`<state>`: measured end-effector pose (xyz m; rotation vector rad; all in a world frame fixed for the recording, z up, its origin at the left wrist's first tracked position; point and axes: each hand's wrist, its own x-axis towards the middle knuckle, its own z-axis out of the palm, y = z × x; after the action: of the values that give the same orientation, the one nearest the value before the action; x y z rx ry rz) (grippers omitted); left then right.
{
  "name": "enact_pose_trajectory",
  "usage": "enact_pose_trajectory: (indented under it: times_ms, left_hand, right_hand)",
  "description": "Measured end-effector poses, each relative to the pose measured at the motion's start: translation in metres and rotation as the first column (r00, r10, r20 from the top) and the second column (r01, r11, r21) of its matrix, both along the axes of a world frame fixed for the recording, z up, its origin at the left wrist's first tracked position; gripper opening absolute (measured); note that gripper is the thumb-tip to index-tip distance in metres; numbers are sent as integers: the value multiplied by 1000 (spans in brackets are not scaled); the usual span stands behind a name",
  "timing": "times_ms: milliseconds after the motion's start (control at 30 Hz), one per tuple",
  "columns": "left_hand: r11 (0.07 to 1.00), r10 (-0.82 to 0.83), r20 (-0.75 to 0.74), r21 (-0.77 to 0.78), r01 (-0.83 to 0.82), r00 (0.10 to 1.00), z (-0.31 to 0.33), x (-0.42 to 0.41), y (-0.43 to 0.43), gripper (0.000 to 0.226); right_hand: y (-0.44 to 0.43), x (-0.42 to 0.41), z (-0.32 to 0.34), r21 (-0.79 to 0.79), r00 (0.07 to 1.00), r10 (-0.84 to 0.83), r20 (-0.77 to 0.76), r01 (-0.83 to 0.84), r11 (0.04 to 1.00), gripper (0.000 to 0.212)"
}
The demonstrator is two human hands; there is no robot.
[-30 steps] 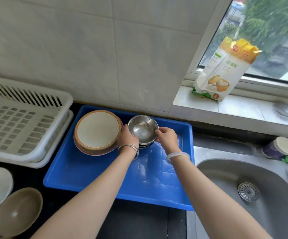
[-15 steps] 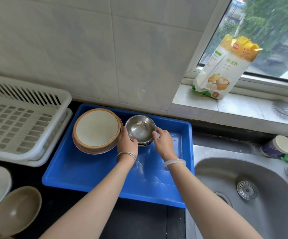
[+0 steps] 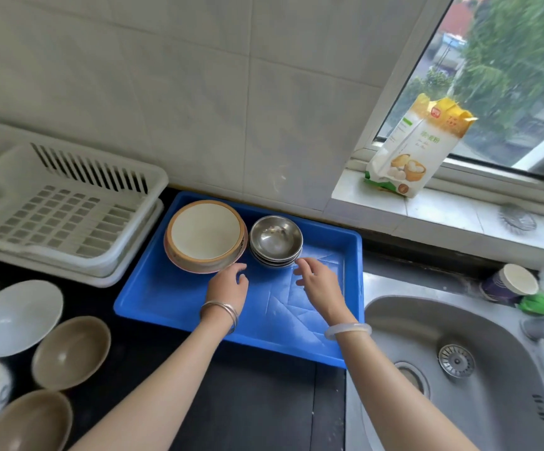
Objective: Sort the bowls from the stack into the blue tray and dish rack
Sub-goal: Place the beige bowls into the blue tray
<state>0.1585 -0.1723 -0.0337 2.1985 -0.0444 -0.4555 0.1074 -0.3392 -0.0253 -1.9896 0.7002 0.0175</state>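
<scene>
A small stack of steel bowls [image 3: 276, 240] stands at the back of the blue tray [image 3: 173, 297], right of a stack of cream plates with brown rims [image 3: 205, 236]. My left hand [image 3: 228, 286] hovers just in front of the gap between the two stacks, fingers loose, holding nothing. My right hand [image 3: 317, 281] is a little in front and to the right of the steel bowls, fingers relaxed and apart from them. The white dish rack [image 3: 62, 209] stands to the left of the tray. White bowls [image 3: 16, 317] and tan bowls [image 3: 72, 351] sit on the dark counter at the lower left.
A steel sink [image 3: 459, 369] lies right of the tray. A flour bag [image 3: 417, 148] leans on the window sill. A paper cup [image 3: 508, 284] and a green item stand behind the sink. Tiled wall runs behind the tray and the rack.
Both hands have let go of the steel bowls and drawn back toward me. The bowls rest in the tray. The camera has tilted, showing more bowls at the lower left.
</scene>
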Motion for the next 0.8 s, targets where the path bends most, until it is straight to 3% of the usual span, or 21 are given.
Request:
enact_pose_trajectory:
  times_ms: [333,500,633,800]
  left_hand:
    - [953,304,4,1,-304,953,5,-80,141,28]
    - [857,501,62,102,-505,863,-5,-111,208,27]
    - [785,528,299,185,-591,795,-15,-128,249,31]
    - [702,656,276,119,-702,703,-31,-146,278,43]
  right_hand:
    - [141,-35,-7,141,943,329,-48,-320,937,23]
    - [210,-31,-30,196,860,491,-142,-462,865,27]
    - [252,-16,-41,196,818,533,-215,-499,844,39]
    - [291,8,-48,208,813,503,-292,-460,863,48]
